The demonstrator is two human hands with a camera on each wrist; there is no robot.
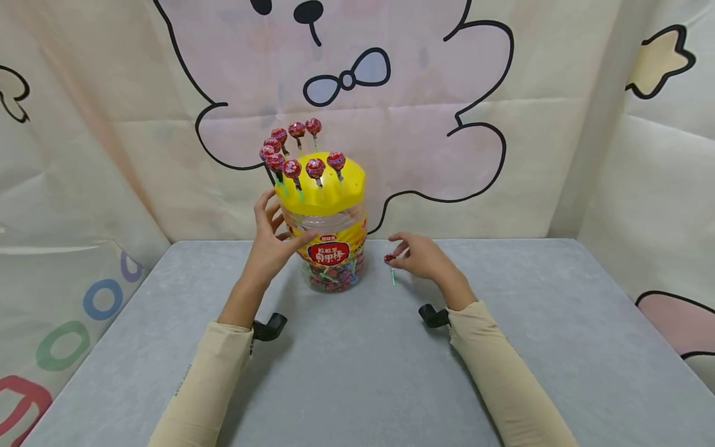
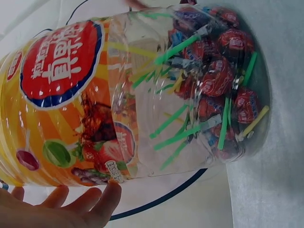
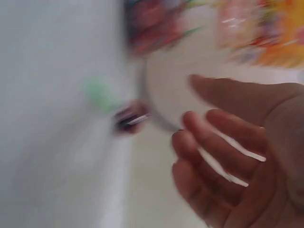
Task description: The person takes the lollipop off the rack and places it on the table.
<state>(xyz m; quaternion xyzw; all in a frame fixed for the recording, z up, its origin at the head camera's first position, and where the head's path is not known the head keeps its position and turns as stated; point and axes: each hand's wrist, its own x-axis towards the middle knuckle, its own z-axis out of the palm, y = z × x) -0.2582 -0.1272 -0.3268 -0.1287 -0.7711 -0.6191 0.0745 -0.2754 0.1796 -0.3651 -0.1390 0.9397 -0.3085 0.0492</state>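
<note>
A big clear jar (image 1: 334,221) with a yellow lid (image 1: 346,186) stands on the table, red-wrapped lollipops (image 2: 217,76) with green and yellow sticks heaped in its bottom. Several more lollipops (image 1: 292,169) stand upright in the lid, forming an arc along its left, front and back. My left hand (image 1: 272,245) holds the jar's left side, thumb across the front near the label. To the right of the jar, my right hand (image 1: 421,256) is by a single lollipop (image 3: 130,117) with a green stick. In the right wrist view its fingers are loosely bent, apart from that blurred lollipop.
The grey table (image 1: 346,372) reaches back to a cloth backdrop (image 1: 413,149) printed with a cartoon figure. Black wrist cameras (image 1: 270,327) are strapped below both hands, at the cuffs of beige sleeves (image 1: 209,379).
</note>
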